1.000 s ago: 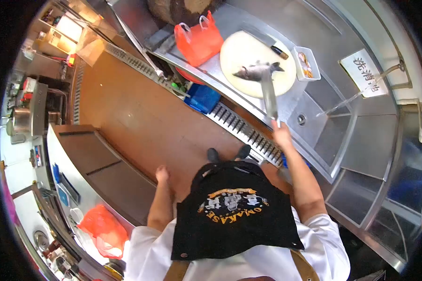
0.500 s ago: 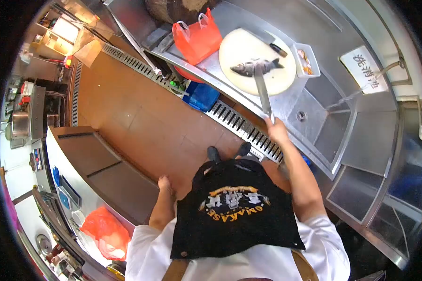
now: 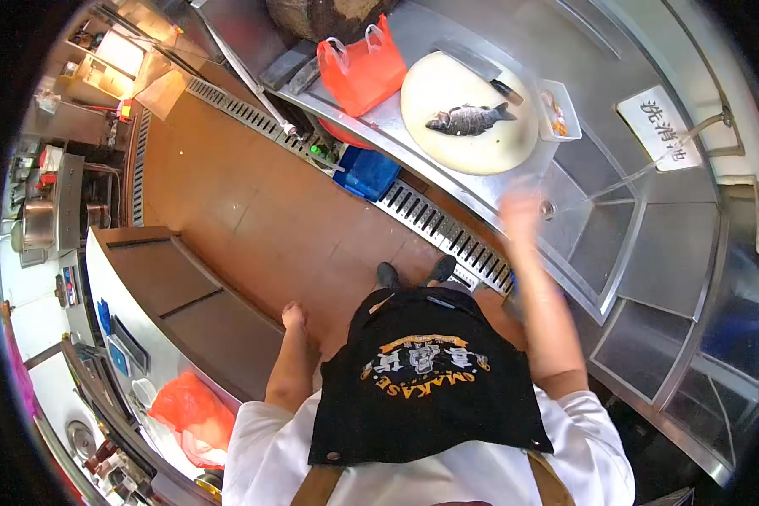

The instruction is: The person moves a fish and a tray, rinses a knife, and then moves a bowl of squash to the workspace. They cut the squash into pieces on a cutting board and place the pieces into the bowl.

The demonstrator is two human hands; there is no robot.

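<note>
On the round cutting board point(image 3: 434, 84) lies a whole dark fish point(image 3: 471, 121), its head to the left and tail to the right. A cleaver-like knife point(image 3: 468, 61) with a black handle rests on the board behind the fish. Over the sink's front edge, apart from the board, is my right hand point(image 3: 523, 205). Motion smears its fingers, and nothing clear shows in them. My left hand point(image 3: 294, 316) hangs low beside my apron with its fingers curled in; I see nothing in it.
Beside the board stand a red plastic bag point(image 3: 362, 74) and a white container point(image 3: 559, 110). A thin water stream runs from the tap point(image 3: 717, 120) into the sink point(image 3: 584, 232). A blue bin point(image 3: 368, 173) is under the counter, by the floor grating point(image 3: 430, 221).
My right hand has swung away from the board to the right. The long metal tool it held over the fish no longer shows clearly. The fish stays in place; my left hand barely moves.
</note>
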